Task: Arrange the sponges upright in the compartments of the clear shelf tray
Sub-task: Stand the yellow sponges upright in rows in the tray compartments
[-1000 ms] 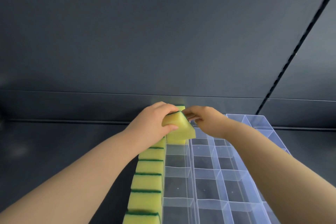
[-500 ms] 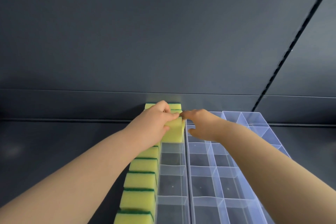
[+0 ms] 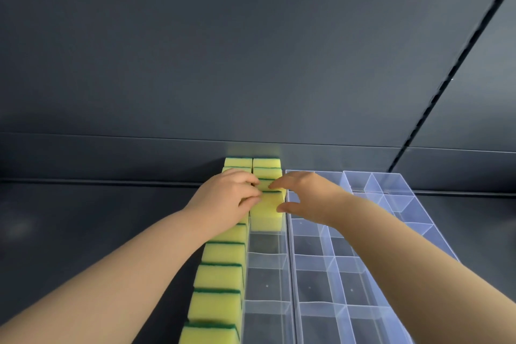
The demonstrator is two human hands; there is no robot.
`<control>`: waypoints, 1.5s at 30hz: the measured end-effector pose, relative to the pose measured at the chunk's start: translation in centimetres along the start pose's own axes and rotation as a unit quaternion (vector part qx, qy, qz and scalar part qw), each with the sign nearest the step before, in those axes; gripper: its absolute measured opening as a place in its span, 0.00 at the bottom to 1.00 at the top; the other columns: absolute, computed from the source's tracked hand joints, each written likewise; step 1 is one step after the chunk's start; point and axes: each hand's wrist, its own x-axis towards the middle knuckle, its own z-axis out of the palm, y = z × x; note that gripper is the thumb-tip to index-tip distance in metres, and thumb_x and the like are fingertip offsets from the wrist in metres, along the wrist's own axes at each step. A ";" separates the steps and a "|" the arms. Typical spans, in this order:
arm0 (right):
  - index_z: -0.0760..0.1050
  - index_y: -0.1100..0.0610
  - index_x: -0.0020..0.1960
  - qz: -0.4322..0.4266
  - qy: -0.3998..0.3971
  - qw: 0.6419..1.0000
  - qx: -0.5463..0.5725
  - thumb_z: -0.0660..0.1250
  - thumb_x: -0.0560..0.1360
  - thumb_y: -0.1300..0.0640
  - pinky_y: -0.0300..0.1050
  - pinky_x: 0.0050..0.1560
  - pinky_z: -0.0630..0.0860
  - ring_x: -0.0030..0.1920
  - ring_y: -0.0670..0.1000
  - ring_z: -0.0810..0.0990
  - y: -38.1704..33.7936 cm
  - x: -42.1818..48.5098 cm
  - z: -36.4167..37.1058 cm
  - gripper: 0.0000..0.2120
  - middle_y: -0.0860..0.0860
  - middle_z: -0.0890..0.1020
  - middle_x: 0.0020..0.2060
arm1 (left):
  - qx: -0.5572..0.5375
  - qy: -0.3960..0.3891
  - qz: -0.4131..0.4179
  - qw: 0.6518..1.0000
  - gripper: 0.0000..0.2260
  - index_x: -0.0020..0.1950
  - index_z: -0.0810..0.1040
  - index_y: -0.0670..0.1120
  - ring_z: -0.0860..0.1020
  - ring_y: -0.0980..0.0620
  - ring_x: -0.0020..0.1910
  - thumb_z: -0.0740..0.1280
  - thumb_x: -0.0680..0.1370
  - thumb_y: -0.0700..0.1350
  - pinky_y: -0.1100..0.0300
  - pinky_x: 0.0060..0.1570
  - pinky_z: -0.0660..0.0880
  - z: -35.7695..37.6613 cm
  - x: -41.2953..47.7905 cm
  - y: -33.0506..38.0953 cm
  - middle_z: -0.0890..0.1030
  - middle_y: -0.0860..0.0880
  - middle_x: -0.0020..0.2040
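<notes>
Dark grey shelving fills everything ahead of me, and on its deck sits the clear shelf tray with a second clear tray touching its right side. A second ago I held the sponge tilted in the air between both hands; now it stands upright in the right column of the tray, just in front of the two sponges already at the back, with the left column full from front to back. I judge this one placed, and the empty compartments nearer me come next. My left hand has its fingertips curled against the sponge's top left edge, pressing rather than pinching. My right hand has let go: thumb and fingers are spread apart, the thumb tip just beside the sponge's right face, the forefinger hovering over the green strip behind it.
</notes>
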 end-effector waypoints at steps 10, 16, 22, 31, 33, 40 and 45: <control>0.71 0.51 0.65 0.027 0.017 0.996 -0.086 0.60 0.78 0.57 0.47 0.61 0.70 0.64 0.51 0.71 -0.3 0.0 0.5 0.16 0.47 0.72 0.65 | -0.008 0.016 -0.005 1.000 0.19 0.53 0.83 0.52 0.76 0.47 0.54 0.54 0.77 0.55 0.54 0.47 0.76 1.8 -0.2 0.1 0.80 0.51 0.54; 0.66 0.47 0.69 0.002 0.041 0.996 -0.074 0.57 0.78 0.62 0.39 0.66 0.59 0.71 0.46 0.61 -1.6 -0.9 1.4 0.22 0.44 0.65 0.71 | -0.027 0.011 -0.001 1.000 0.08 0.52 0.83 0.48 0.75 0.48 0.54 0.65 0.77 0.44 0.53 0.50 0.75 1.4 -0.1 -0.6 0.80 0.51 0.52; 0.63 0.49 0.71 0.051 0.115 0.992 0.009 0.60 0.78 0.54 0.45 0.71 0.57 0.72 0.45 0.59 -2.3 -2.1 1.5 0.21 0.44 0.62 0.72 | -0.015 0.025 0.018 0.999 0.12 0.52 0.82 0.47 0.77 0.49 0.51 0.60 0.78 0.47 0.57 0.44 0.75 -0.3 -0.2 -0.3 0.80 0.52 0.50; 0.65 0.45 0.69 0.079 0.254 0.958 0.104 0.59 0.77 0.47 0.33 0.57 0.62 0.60 0.37 0.70 -4.2 -9.9 -1.4 0.21 0.37 0.62 0.70 | 0.078 0.101 0.078 0.989 0.19 0.60 0.79 0.47 0.78 0.48 0.52 0.55 0.76 0.52 0.55 0.49 0.75 -5.9 -2.4 6.3 0.81 0.52 0.54; 0.65 0.44 0.69 0.078 0.258 0.956 0.112 0.59 0.76 0.47 0.32 0.60 0.60 0.67 0.38 0.63 -3.5 -13.0 -1.4 0.21 0.34 0.62 0.68 | 0.092 0.111 0.089 0.986 0.18 0.60 0.79 0.46 0.78 0.47 0.53 0.56 0.76 0.51 0.54 0.50 0.75 -5.8 -3.4 9.5 0.81 0.51 0.53; 0.69 0.50 0.67 0.107 0.227 0.967 0.030 0.57 0.76 0.40 0.33 0.62 0.61 0.66 0.42 0.65 1.3 -26.6 1.6 0.23 0.44 0.70 0.67 | 0.087 0.090 0.111 0.986 0.17 0.59 0.79 0.45 0.79 0.46 0.49 0.58 0.76 0.49 0.52 0.47 0.76 0.1 -6.6 21.9 0.81 0.49 0.50; 0.70 0.51 0.67 0.144 0.225 0.963 0.035 0.59 0.76 0.44 0.40 0.65 0.64 0.67 0.46 0.68 4.2 -36.1 3.7 0.22 0.46 0.71 0.66 | 0.054 0.057 0.100 0.992 0.17 0.58 0.80 0.46 0.79 0.48 0.49 0.58 0.75 0.50 0.53 0.48 0.76 5.3 -9.7 29.9 0.81 0.50 0.50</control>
